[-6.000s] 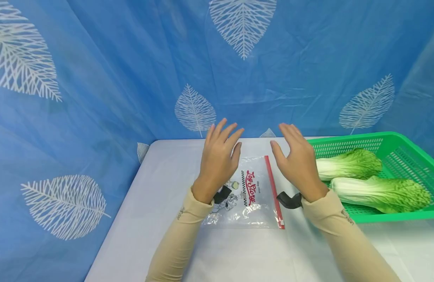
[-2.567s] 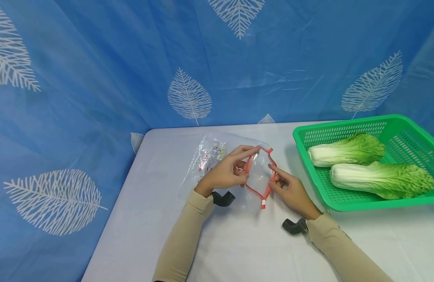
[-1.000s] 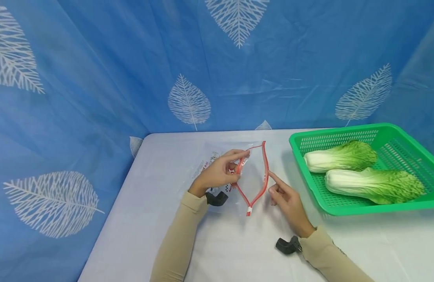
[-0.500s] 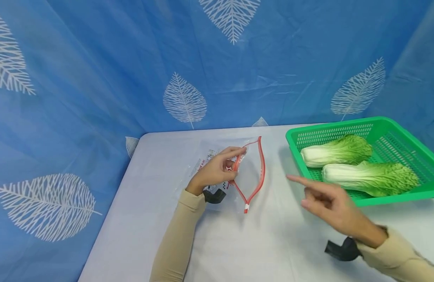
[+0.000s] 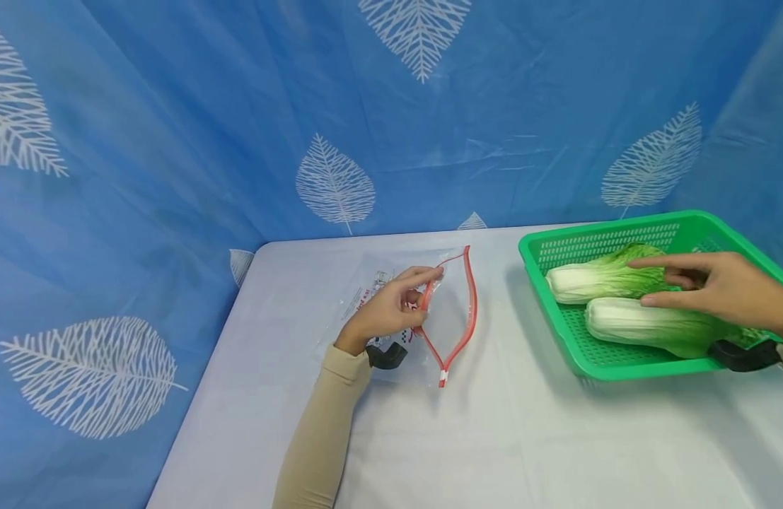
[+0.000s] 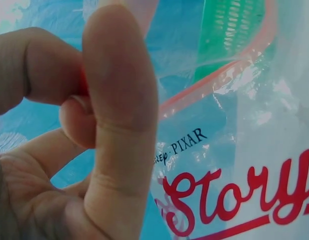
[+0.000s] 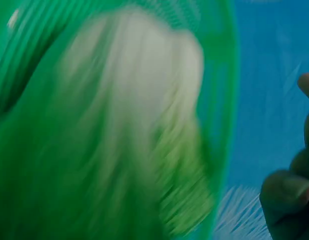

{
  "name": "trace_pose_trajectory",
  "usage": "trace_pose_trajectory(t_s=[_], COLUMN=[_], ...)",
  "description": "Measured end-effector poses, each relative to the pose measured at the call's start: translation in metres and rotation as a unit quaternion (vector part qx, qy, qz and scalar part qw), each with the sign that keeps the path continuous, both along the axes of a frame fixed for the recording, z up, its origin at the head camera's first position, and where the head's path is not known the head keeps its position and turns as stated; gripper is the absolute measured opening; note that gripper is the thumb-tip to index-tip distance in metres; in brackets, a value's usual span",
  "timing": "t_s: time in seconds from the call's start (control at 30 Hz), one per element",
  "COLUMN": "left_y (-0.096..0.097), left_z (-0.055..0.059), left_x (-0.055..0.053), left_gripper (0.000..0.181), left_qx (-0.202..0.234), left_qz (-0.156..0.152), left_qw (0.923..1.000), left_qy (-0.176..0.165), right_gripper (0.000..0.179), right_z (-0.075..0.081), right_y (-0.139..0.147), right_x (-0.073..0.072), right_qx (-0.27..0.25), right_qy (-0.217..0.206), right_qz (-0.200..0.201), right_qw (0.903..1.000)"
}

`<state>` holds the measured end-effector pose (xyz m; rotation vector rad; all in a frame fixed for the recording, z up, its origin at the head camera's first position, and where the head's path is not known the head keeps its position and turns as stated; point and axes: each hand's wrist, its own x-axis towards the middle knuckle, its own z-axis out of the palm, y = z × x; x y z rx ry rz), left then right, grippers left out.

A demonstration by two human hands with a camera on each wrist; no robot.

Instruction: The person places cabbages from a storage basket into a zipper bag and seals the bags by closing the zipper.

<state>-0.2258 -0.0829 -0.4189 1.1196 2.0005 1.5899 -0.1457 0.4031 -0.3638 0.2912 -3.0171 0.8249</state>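
My left hand [image 5: 391,307] pinches one red-edged side of the mouth of a clear zip bag [image 5: 451,311]. The mouth gapes toward the right, its white slider at the near end. In the left wrist view, thumb and fingers grip the rim, and red lettering shows on the bag [image 6: 229,195]. Over the green basket hovers my right hand [image 5: 728,290], index finger stretched out and the other fingers loosely bent, holding nothing. Below it lies the nearer napa cabbage [image 5: 646,325], partly covered by the hand. A second napa cabbage [image 5: 595,279] lies behind. The right wrist view is blurred.
The green plastic basket [image 5: 569,346] with slatted sides stands at the right of the white table [image 5: 461,445]. A blue curtain [image 5: 238,106] with white leaf prints hangs behind and to the left.
The bag's zip has been opened and its mouth spread. My right hand has let go of the rim and moved right, over the basket. My left hand keeps its pinch.
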Motion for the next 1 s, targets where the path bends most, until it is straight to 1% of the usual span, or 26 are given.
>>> trace_pose_trajectory(t_s=[0.07, 0.13, 0.2, 0.27, 0.33, 0.43, 0.53, 0.7, 0.87, 1.0], left_y=[0.0, -0.001, -0.002, -0.003, -0.005, -0.006, -0.006, -0.006, -0.007, -0.005], left_z=[0.0, 0.001, 0.001, 0.001, 0.0, -0.001, -0.002, -0.004, -0.004, -0.004], left_x=[0.0, 0.0, -0.001, -0.001, -0.002, -0.004, -0.005, -0.007, -0.005, -0.005], left_gripper=[0.07, 0.07, 0.07, 0.07, 0.07, 0.07, 0.07, 0.07, 0.07, 0.07], left_qx=[-0.001, -0.005, -0.011, -0.018, -0.024, -0.028, -0.032, -0.035, -0.042, -0.049], left_qz=[0.002, 0.006, 0.009, 0.012, 0.011, 0.009, 0.008, 0.006, 0.015, 0.019], left_qw=[1.0, 1.0, 0.9999, 0.9998, 0.9996, 0.9996, 0.9994, 0.9994, 0.999, 0.9986], left_qy=[-0.002, -0.002, -0.003, -0.004, 0.0, 0.0, 0.0, 0.002, 0.001, -0.001], right_gripper=[0.058, 0.06, 0.062, 0.065, 0.067, 0.069, 0.068, 0.069, 0.065, 0.065], right_z=[-0.009, -0.018, -0.026, -0.033, -0.04, -0.051, -0.06, -0.07, -0.071, -0.074], right_y=[0.015, 0.027, 0.036, 0.043, 0.047, 0.051, 0.055, 0.059, 0.061, 0.064], right_x=[-0.007, -0.012, -0.017, -0.021, -0.024, -0.024, -0.022, -0.019, -0.021, -0.021], right_qx=[0.024, 0.048, 0.066, 0.072, 0.059, 0.025, -0.008, -0.039, -0.047, -0.051], right_qy=[-0.006, -0.001, 0.002, -0.014, -0.044, -0.092, -0.115, -0.146, -0.159, -0.168], right_qz=[-0.005, -0.001, 0.012, 0.027, 0.043, 0.062, 0.079, 0.102, 0.13, 0.137], right_qw=[0.9997, 0.9988, 0.9977, 0.9969, 0.9964, 0.9935, 0.9902, 0.9832, 0.9776, 0.9747])
